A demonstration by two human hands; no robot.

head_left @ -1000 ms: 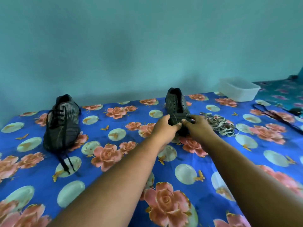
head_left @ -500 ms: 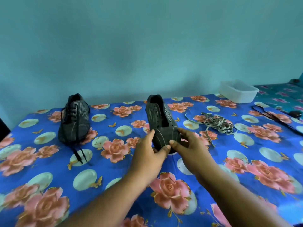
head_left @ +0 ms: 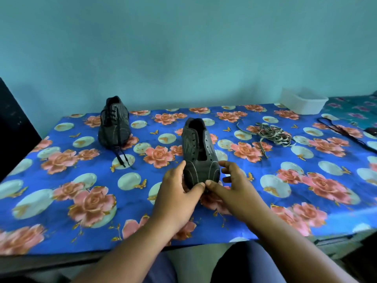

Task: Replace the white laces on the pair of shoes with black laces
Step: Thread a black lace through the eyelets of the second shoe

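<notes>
**Unlaced shoe held at the toe, black lace yet to be fetched**

Left hand (head_left: 179, 186) curls round the toe of the unlaced shoe (head_left: 199, 154), thumb on the left flank, fingers beneath. Right hand (head_left: 230, 180) meets it from the other side: thumb pressed to the toe tip, fingers bent round the right edge. Both grip the same shoe; heel points away, eyelets bare and facing up.

Second shoe (head_left: 114, 124) stands well apart to the left on the worktop (head_left: 61, 231), already carrying black laces. Removed white laces (head_left: 269, 134) lie heaped to the right. A dark cord (head_left: 344, 133) at the far right is probably the spare black lace; too blurred to be sure. White tub (head_left: 302, 103) behind.

Judgement: half done. To proceed well, steady the shoe with the left hand, free the right to fetch the lace, and begin at the lowest eyelet pair with ends even.
</notes>
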